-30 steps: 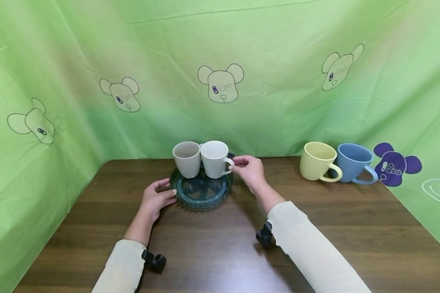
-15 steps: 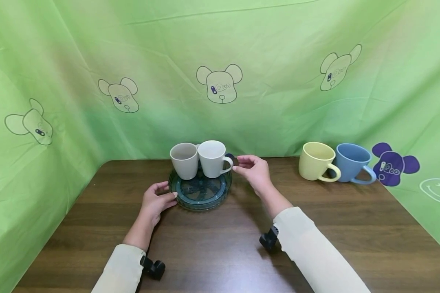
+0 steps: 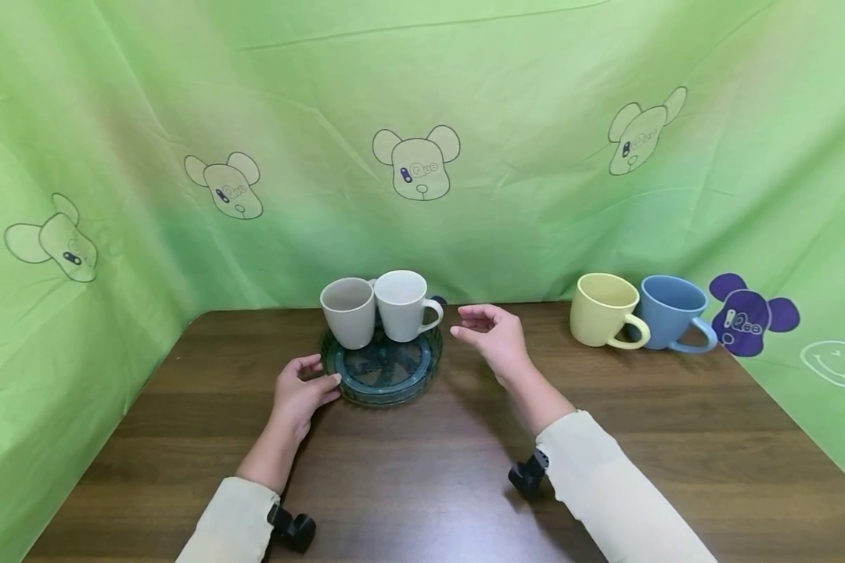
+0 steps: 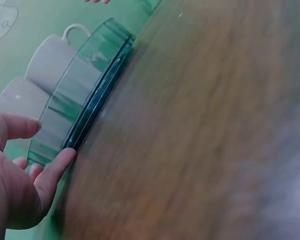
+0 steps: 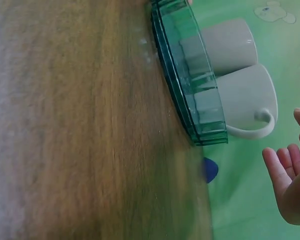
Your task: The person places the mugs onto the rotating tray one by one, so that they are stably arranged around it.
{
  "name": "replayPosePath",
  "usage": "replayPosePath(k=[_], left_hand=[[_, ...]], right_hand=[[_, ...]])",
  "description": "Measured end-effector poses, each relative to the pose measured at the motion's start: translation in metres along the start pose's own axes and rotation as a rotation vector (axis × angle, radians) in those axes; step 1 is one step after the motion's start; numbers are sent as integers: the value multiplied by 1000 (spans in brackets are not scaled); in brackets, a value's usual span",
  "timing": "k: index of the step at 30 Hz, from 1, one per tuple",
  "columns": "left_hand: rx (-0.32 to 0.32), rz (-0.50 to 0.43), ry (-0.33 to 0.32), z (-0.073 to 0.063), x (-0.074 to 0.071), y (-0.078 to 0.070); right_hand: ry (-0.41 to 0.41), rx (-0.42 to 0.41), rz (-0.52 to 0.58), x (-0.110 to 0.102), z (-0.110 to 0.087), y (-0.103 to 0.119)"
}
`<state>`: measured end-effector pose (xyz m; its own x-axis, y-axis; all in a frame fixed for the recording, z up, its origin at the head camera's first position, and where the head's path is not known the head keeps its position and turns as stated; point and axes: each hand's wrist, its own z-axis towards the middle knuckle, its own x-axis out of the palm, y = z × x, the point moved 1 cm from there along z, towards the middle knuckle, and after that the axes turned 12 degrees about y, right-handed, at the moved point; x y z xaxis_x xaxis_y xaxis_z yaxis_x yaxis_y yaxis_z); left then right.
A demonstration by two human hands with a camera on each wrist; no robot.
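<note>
A white mug point(image 3: 398, 306) and a grey mug point(image 3: 348, 314) stand upright side by side in the back of a round, clear teal tray point(image 3: 386, 391) with a raised wall. My left hand point(image 3: 301, 393) grips the tray's left edge. In the left wrist view its thumb point(image 4: 25, 127) lies against the wall at the rim, and a finger reaches the base. To the right of the white mug, my right hand point(image 3: 496, 338) is apart from its handle, thumb and fingers spread with nothing between them. In the right wrist view that handle point(image 5: 255, 132) points toward my fingers.
A yellow mug point(image 3: 602, 310) and a blue mug point(image 3: 670, 313) stand together at the back right of the wooden table point(image 3: 422, 485). Behind the table hangs a green printed cloth point(image 3: 310, 94).
My right hand has let go of the white mug's handle and drawn away to the right. Both mugs have shifted slightly left with the tray. My left hand stays at the tray's edge.
</note>
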<state>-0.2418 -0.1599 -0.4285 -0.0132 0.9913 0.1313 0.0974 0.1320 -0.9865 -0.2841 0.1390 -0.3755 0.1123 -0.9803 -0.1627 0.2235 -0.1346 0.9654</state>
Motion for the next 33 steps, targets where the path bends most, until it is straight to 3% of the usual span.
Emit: replayPosePath(k=[12, 17, 27, 33], left_hand=[[-16, 68, -39, -10, 8, 1], [-24, 97, -57, -12, 6, -1], [-3, 153, -61, -7, -10, -14], [15, 201, -63, 1, -15, -16]], right_hand=[[1, -12, -49, -9, -15, -3], [63, -19, -58, -16, -22, -2], [250, -50, -65, -30, -39, 3], [260, -63, -98, -37, -46, 2]])
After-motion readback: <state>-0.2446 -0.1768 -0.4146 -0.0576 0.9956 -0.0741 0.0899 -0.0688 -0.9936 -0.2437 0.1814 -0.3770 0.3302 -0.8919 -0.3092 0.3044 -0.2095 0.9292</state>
